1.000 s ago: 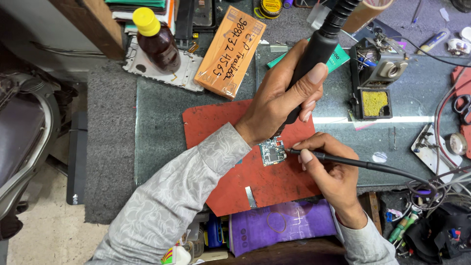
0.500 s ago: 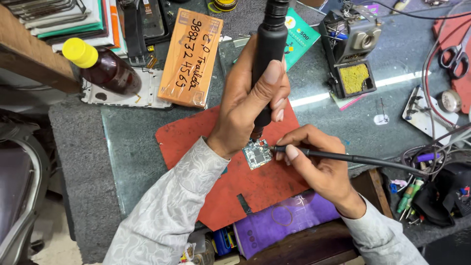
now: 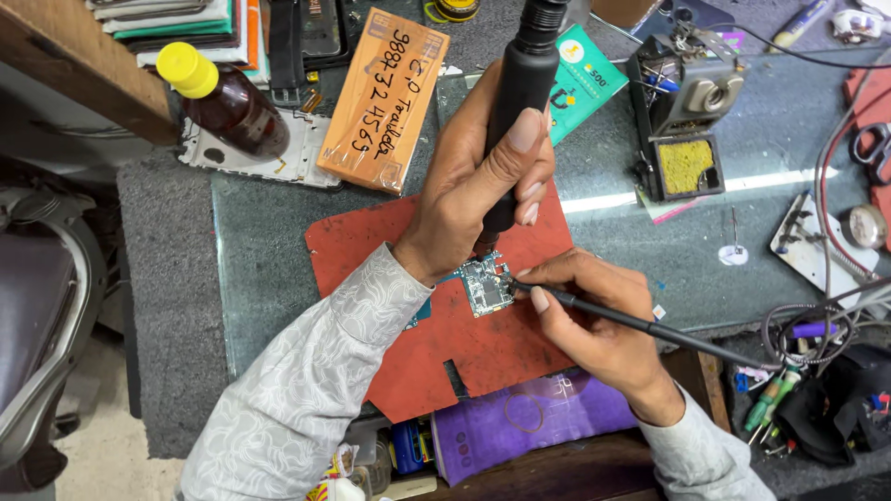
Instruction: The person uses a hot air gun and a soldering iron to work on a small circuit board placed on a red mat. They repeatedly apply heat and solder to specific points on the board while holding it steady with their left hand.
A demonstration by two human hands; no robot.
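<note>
Here we work over a glass-topped tabletop (image 3: pixel 278 278) crowded with tools, on a worn red mat (image 3: pixel 483 353). Our left hand (image 3: pixel 473 186) wraps its grip around a thick black hot-air wand (image 3: pixel 520 102); our right hand (image 3: pixel 594 315) pinches a thin black iron (image 3: pixel 640 325) over the small green circuit board (image 3: pixel 483 283).

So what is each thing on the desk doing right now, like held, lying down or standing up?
left hand: gripping the thick black tool
thick black tool: upright, tip down over the board
right hand: holding the thin black tool
thin black tool: slanted, tip at the board
circuit board: flat on the red mat
red mat: flat on the glass
brown bottle: lying down, yellow cap on
</note>
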